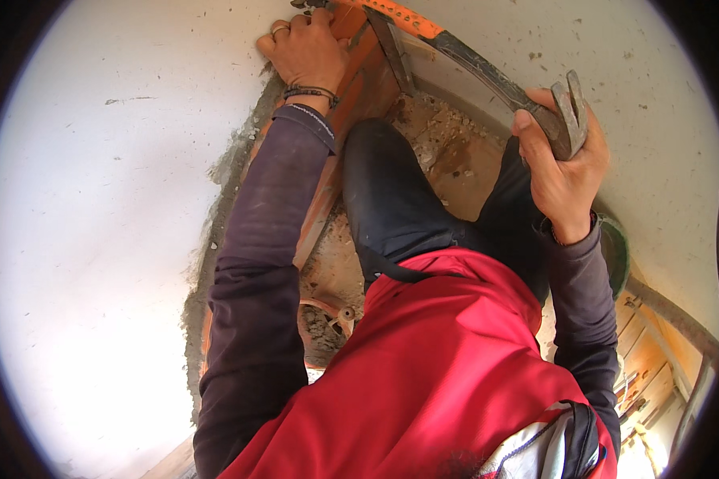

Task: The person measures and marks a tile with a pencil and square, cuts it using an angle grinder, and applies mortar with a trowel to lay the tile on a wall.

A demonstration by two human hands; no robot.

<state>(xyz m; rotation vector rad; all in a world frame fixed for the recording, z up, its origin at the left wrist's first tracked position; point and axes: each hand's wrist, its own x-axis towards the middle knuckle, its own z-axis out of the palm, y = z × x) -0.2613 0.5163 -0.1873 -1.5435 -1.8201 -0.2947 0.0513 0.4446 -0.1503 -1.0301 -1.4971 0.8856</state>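
My right hand (566, 164) is closed around the head end of a claw hammer (487, 76), with the split claw sticking up past my fingers. The hammer's dark neck and orange grip reach toward the top edge, where its end is cut off. Up at the top left, my left hand (305, 52) has its fingers curled against the reddish-brown wooden frame (367, 88) beside the white wall. Whatever lies under those fingertips is hidden. A small dark thing (307, 4) shows just above them.
Rough grey mortar (224, 199) runs along the edge of the white wall (104, 199). Rubble and dust (447, 140) cover the floor between my legs. A green bucket (615, 255) stands by my right forearm, and a curved metal bar (675, 315) lies beyond it.
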